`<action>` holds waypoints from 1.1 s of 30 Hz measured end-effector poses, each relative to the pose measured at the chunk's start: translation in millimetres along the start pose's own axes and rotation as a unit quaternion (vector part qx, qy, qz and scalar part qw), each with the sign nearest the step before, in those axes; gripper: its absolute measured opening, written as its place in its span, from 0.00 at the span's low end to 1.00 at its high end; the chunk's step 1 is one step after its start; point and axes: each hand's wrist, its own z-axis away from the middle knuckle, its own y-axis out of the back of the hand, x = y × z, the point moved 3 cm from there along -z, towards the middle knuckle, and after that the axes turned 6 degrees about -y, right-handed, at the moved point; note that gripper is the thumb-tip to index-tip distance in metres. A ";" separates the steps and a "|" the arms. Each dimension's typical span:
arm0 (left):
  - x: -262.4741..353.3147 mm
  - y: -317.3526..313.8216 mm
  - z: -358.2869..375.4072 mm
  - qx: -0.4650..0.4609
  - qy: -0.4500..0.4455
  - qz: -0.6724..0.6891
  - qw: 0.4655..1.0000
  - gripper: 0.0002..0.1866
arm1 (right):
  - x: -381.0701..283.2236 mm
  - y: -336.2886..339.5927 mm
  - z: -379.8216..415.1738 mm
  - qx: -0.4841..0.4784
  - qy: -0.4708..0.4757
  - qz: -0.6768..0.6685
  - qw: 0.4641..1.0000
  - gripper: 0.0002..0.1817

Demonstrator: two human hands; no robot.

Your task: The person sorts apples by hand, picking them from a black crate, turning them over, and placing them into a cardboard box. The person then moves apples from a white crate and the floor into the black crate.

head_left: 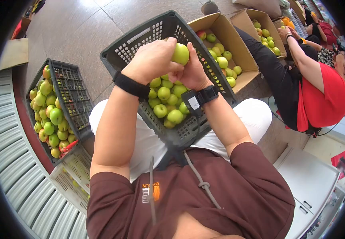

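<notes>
A green apple (181, 54) is between my two hands, above a dark plastic crate (118, 44). My left hand (156, 57) is closed around its left side, with the fingers curled. From the right, my right hand (194, 71) grips it too, one digit raised along its edge; the lower fingers of both hands meet under it and are partly hidden. Below them, a pile of green apples (164, 93) fills the near part of the crate, which stands between my knees.
At left, another dark crate (71, 85) holds apples and a red-handled tool (69, 146), beside a roller conveyor (15, 139). Cardboard boxes (246, 75) of apples stand at right. A person in red (327, 95) sits there. A white cabinet (307, 179) is at lower right.
</notes>
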 end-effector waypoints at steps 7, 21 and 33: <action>0.1 -3.1 -5.5 0.049 0.005 -0.020 0.999 0.12 | -31.0 13.6 16.8 0.102 0.027 0.023 0.994 0.23; -11.3 11.4 -2.6 0.131 0.040 -0.032 0.990 0.09 | -109.2 211.1 34.5 0.403 -0.133 0.329 0.844 0.26; -16.7 15.3 -2.5 0.141 0.040 -0.026 0.989 0.08 | -102.5 239.6 30.9 0.407 -0.206 0.420 0.784 0.17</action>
